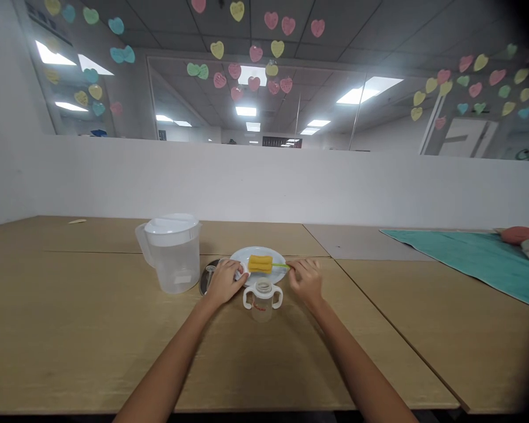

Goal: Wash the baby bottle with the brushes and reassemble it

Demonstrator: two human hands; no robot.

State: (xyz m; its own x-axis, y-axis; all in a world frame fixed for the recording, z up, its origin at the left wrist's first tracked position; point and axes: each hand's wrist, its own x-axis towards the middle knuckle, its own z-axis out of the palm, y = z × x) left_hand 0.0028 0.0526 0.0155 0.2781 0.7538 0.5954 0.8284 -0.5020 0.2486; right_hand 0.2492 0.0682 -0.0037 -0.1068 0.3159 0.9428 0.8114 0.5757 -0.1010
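Note:
My right hand (306, 281) pinches the thin green handle of a bottle brush with a yellow sponge head (260, 264). The sponge head is over a white plate (243, 254) and points left. My left hand (224, 282) is at the plate's left side, its fingers closed on a small white ring-shaped piece (244, 278), partly hidden by the fingers. Just in front of the plate, between my hands, a clear baby bottle (263, 310) stands upright without a lid. It has two white side handles and a reddish print.
A lidded, translucent pitcher (176, 258) stands to the left. Beside my left hand lies a dark round dish (203, 286) with a small clear part (210, 275), partly covered. A teal cloth (467, 252) is at the right, and a white wall (247, 182) runs behind the table.

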